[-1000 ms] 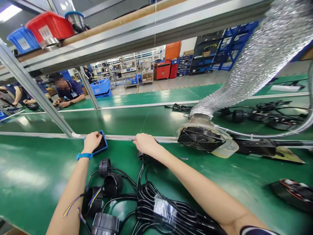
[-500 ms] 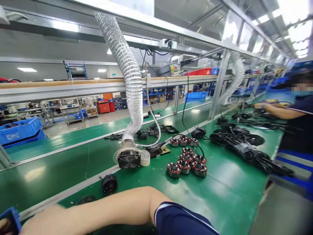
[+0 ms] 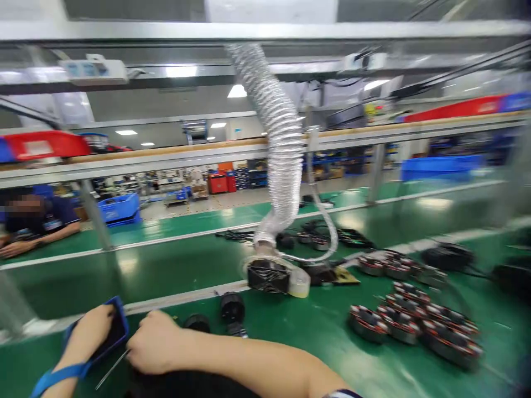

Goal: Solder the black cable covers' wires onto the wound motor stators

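Note:
My left hand (image 3: pixel 93 327), with a blue band on its wrist, reaches into a small blue bin (image 3: pixel 120 320) at the lower left. Its fingertips are down inside, against dark contents, and do not show clearly. Beside the bin my right hand (image 3: pixel 154 344) is closed in a fist. A thin metal rod (image 3: pixel 111 371) sticks out below that fist, its other end hidden in the fingers. Under the right forearm lies a large black shape (image 3: pixel 186 384), mostly covered. Black round parts (image 3: pixel 232 307) stand on the green bench just beyond the arm.
A small fan (image 3: pixel 269 276) joins a silver duct hose (image 3: pixel 286 155), with a roll of tape (image 3: pixel 299 282) beside it. Several copper-wound stators (image 3: pixel 400 323) stand at the right. Another person (image 3: pixel 50 221) sits across the bench at the far left.
The view has swung left, so the bench things sit further right. My left hand now shows fully at the bin, and my right fist with the metal rod has come into view.

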